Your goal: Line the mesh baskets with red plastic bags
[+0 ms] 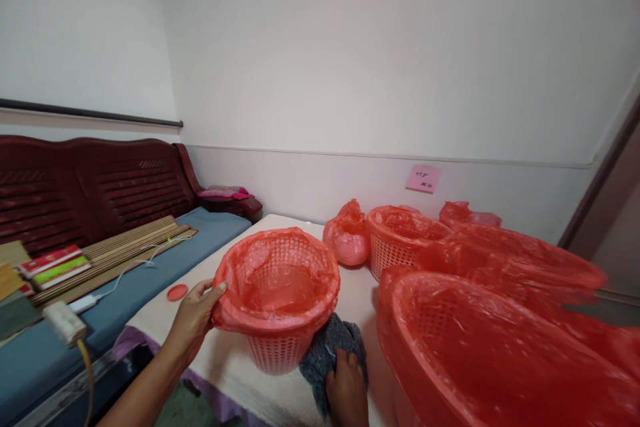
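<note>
A pink lattice plastic basket (280, 353), lined with a red plastic bag (280, 280), is in front of me over the pale tabletop. My left hand (200, 310) grips its left rim, thumb over the edge of the bag. The lining looks empty inside. Just right of the basket's base, my right hand (347, 387) has its fingers curled on a dark grey cloth (335, 347), bunched up on the table and touching the basket's side. The fingertips partly sink into the cloth.
More red-lined baskets (393, 257) crowd the right side, a large one (480, 347) nearest. A tied red bag (349, 237) stands by the wall. A small red lid (177, 292) lies left on the table (165, 320). Further left, a wooden bench (90, 180) holds a power strip (65, 322).
</note>
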